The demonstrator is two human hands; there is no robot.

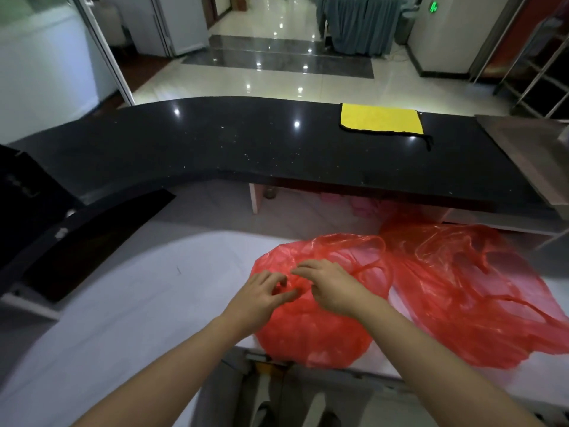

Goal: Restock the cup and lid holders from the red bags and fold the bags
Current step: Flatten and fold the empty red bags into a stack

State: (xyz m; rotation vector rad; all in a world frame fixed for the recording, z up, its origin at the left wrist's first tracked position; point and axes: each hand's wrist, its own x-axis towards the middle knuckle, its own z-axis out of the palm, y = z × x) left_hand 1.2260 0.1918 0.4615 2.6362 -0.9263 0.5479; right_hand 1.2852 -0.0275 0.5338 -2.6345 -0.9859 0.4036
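Both hands (295,291) pinch near red bag (311,328), handles pointing away.

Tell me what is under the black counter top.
Under the black counter top, part of a red bag reaches into the gap, with pink items and a white support panel behind. Deeper back is covered and dark.

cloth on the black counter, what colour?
Yellow with a dark edge trim; the cloth shows in the head view, lying flat on the counter.
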